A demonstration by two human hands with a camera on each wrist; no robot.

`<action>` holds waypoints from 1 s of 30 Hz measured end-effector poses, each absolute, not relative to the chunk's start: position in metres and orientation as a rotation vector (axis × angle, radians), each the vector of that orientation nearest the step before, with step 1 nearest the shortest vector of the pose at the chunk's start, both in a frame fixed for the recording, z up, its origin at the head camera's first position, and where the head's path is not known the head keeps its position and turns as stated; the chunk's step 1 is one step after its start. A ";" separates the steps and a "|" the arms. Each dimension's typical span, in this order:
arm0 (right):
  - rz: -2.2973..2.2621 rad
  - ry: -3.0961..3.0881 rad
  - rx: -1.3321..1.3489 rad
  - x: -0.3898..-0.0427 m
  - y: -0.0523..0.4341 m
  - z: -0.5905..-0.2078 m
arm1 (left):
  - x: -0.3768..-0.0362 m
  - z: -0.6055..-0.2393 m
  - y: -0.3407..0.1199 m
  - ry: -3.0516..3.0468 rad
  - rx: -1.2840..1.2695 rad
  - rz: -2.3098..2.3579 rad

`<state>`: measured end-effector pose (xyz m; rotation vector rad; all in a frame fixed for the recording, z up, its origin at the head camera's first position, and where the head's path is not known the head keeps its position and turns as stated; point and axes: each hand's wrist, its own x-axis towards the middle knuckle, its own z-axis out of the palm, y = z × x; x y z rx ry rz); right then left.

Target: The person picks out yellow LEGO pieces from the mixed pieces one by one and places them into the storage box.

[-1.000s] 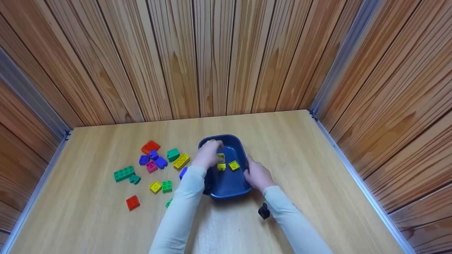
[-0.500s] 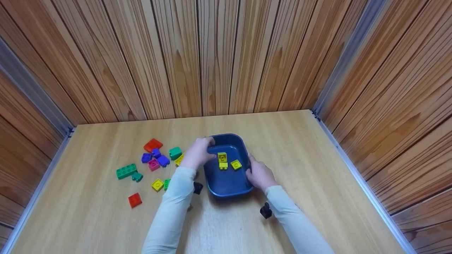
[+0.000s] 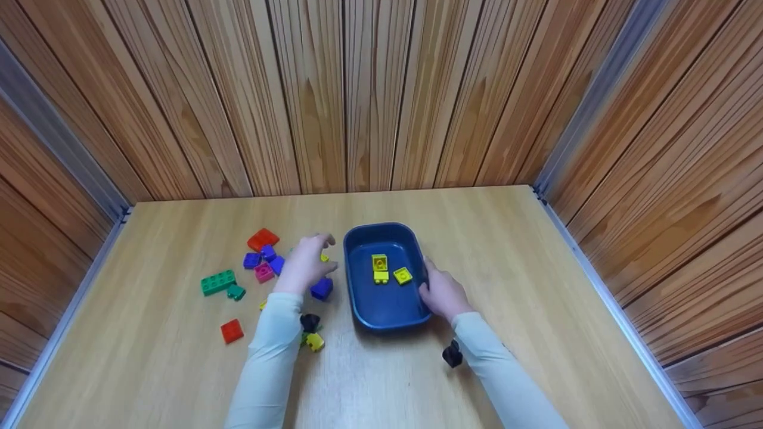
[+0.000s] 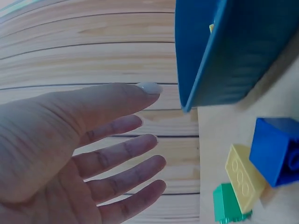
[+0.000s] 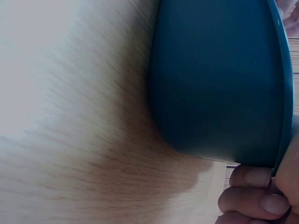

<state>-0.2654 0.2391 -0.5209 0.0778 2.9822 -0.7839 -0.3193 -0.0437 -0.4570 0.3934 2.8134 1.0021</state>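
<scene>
Wood-panelled booth, pale tabletop [image 3: 536, 333]. Right hand [image 3: 441, 293] grip pinches blue plastic tub [image 3: 387, 304] rim at 3 o'clock. Left hand [image 3: 305, 263] grip wide, empty, over yellow brick [image 4: 244, 181] at tub's 9 o'clock; best pinch its long sides.

tub [image 3: 357, 298]: smooth blue plastic, slight sheen | bricks [image 3: 217, 282]: glossy plastic | table [image 3: 536, 286]: matt wood grain

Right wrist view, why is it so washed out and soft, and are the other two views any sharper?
Right wrist view: the table blurs into a pale glare at upper left, and the blue tub fills the frame too close to focus. Left wrist view: the left hand is soft, the bricks fairly clear. Head view: sharpest, evenly lit, though the wall planks fan out from wide-angle distortion.
</scene>
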 end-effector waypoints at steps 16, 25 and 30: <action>-0.790 2.921 0.129 -0.266 0.239 -0.521 | -0.276 -0.478 -0.076 2.765 0.266 1.082; -0.806 2.904 0.151 -0.267 0.239 -0.520 | -0.254 -0.492 -0.081 2.734 0.254 1.110; -0.766 2.963 0.095 -0.267 0.239 -0.521 | -0.244 -0.495 -0.080 2.715 0.239 1.063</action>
